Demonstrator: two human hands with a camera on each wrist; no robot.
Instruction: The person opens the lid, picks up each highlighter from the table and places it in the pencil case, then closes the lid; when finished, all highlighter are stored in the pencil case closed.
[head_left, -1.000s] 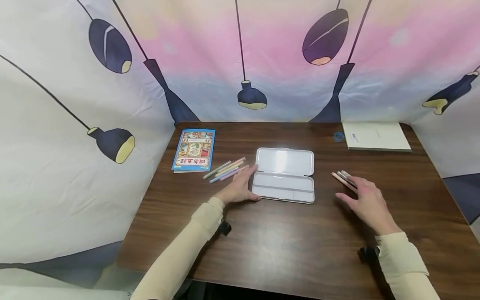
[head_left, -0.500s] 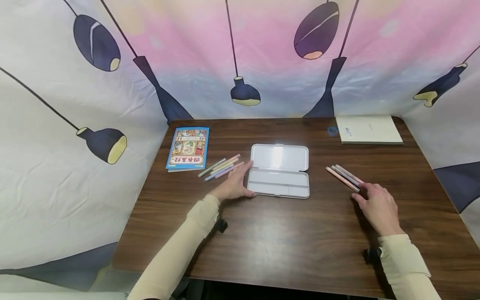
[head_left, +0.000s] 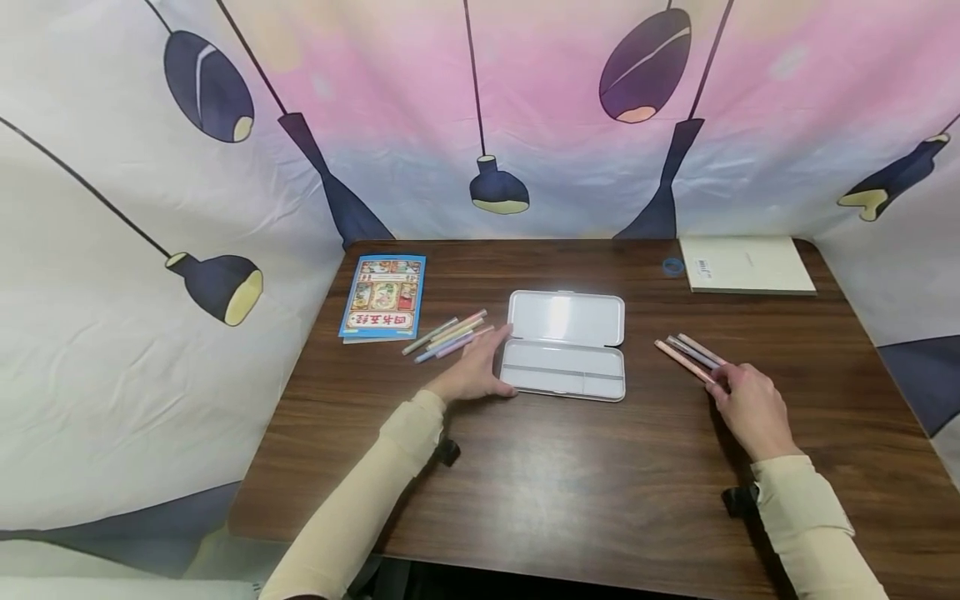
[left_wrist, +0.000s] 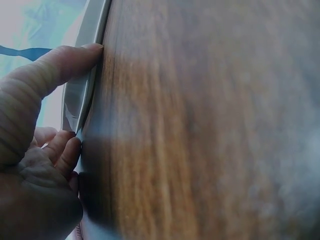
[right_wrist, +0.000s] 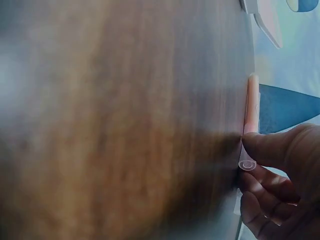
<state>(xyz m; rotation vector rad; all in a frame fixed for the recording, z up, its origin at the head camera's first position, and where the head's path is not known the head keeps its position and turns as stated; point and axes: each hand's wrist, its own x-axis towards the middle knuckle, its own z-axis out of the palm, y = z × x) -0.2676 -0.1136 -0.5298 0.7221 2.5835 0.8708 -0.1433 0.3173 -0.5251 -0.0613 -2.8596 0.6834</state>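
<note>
An open white pencil case (head_left: 566, 321) lies mid-table, its hinged lid at the back and a divided tray in front. My left hand (head_left: 472, 371) grips its left end: in the left wrist view the thumb (left_wrist: 75, 61) presses the front side while the fingers bend around the end. To the right, my right hand (head_left: 750, 408) pinches the near end of a peach pen (head_left: 681, 362) between thumb and fingers. Beside that pen lie a grey pen (head_left: 693, 352) and a pink one (head_left: 699, 347). The right wrist view shows the peach pen's (right_wrist: 253, 107) rounded clear end by the thumb.
Left of the case, several pastel pens (head_left: 446, 336) lie in a loose bunch. Behind them is a blue-bordered booklet (head_left: 386, 292). A white book or pad (head_left: 750, 267) rests at the back right beside a blue ring (head_left: 672, 267). A printed cloth hangs behind the table.
My right hand has drawn back from over the pens to their near ends, and its thumb and fingers have come together on the peach one. The left hand stays at the case.
</note>
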